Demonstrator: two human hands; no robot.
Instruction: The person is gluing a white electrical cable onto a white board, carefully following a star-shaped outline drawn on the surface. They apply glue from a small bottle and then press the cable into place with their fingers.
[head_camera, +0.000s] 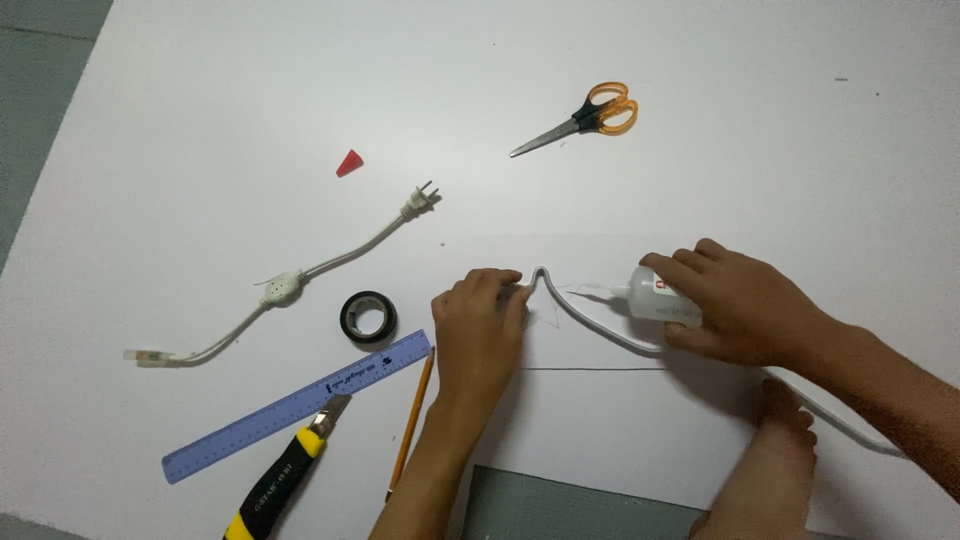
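Leftmost, w/ the roll of black tape as landmark: a white power cord w/ plug lies just left of it, plug end up-right of the tape, its inline box left of the tape, the other end far down-left. A small red cone cap sits well above the tape. Below the tape, a blue ruler lies at a slant, nearly touching the tape's lower edge; a yellow-black utility knife is under the ruler, blade tip at its edge. A pencil runs down from the ruler's right end.

Right of the tape, the left hand lies palm down, fingers together, fingertips pressing a bent white strip/cable onto the white sheet at its peak. Further right, the strip curves down & away toward the lower right. The right hand is clamped round a small white glue bottle, nozzle aimed left at the strip near the bend. Orange-handled scissors lie well up-right of the tape, closed. A bare foot rests on the sheet below the right hand.
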